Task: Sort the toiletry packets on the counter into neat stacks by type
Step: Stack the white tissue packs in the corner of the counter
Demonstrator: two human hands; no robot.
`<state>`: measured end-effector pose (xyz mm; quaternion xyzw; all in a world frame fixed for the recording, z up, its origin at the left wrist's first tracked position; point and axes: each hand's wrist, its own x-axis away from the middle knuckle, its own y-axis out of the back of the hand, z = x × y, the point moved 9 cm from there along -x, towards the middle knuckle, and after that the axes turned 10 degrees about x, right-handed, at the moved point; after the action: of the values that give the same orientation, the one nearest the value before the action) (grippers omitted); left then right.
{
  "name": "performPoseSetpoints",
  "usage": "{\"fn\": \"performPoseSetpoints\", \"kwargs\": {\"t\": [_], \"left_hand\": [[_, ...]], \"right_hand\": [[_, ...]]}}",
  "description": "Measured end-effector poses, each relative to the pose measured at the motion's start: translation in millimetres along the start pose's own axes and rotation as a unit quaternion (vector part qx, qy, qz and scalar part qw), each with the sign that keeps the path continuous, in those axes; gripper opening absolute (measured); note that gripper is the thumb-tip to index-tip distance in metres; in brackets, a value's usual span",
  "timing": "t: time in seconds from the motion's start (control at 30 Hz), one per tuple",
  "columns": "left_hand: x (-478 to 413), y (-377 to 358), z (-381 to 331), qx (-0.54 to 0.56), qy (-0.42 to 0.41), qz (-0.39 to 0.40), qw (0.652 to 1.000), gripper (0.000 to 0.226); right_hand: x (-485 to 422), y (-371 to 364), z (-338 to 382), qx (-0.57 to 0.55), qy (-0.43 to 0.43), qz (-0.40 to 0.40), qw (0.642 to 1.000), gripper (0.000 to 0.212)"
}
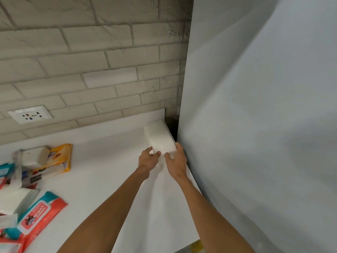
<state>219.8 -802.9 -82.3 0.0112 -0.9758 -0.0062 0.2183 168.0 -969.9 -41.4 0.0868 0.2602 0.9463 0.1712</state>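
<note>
Both hands on the white pack (159,136) at the far-right corner of the counter (109,161). The pack's long side runs along the counter's right edge, its far end near the brick-tile wall (91,61), with the tall grey panel (255,125) just beside it on the right. Pack is thick, can't tell if it's 1 pack or several stacked.

L hand (148,158): fingers curled round the near-left corner, thumb on the near face, gripping. R hand (176,160): fingers wrapped on the near-right corner, squeezed btw pack and panel, also gripping. Both forearms stretched out over the counter.

Rest of the stock is a loose pile at the counter's left edge, well apart from the hands: red/teal wipes pack (39,214) nearest the front, a yellow pack (63,154) toward the back w/ a small white box (34,157) on top, and more white and red packs overlapping, unsorted. Wall socket (30,115) on the wall above that pile.
</note>
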Motion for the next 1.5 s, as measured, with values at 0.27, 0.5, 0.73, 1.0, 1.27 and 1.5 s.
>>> {"fn": "performPoseSetpoints", "kwargs": {"t": [0.27, 0.5, 0.73, 1.0, 1.27, 1.5], "left_hand": [[-29.9, -14.8, -9.2, 0.009, -0.002, 0.002, 1.000, 0.056], [-47.3, -21.5, -19.4, -0.004, 0.000, 0.003, 1.000, 0.061], [-68.0, -23.1, -23.1, -0.016, 0.004, 0.004, 1.000, 0.067], [-76.5, -24.6, -30.6, -0.049, 0.002, 0.012, 0.999, 0.068], [-67.5, -17.6, -35.8, -0.058, 0.000, 0.024, 0.998, 0.072], [-0.6, 19.4, -55.4, -0.098, -0.077, 0.017, 0.992, 0.059]], "right_hand": [[-43.9, 4.5, -2.6, 0.035, -0.021, -0.024, 0.999, 0.038], [-68.8, 0.3, -3.6, 0.037, -0.015, -0.021, 0.999, 0.034], [-88.9, -5.3, 0.1, 0.046, -0.010, -0.019, 0.999, 0.034], [-97.7, -8.4, -1.4, 0.038, -0.029, -0.012, 0.999, 0.034], [-89.8, 0.3, 2.2, 0.017, -0.034, -0.026, 0.999, 0.042], [-55.1, 21.1, 0.3, 0.026, -0.035, -0.057, 0.997, 0.043]]}}
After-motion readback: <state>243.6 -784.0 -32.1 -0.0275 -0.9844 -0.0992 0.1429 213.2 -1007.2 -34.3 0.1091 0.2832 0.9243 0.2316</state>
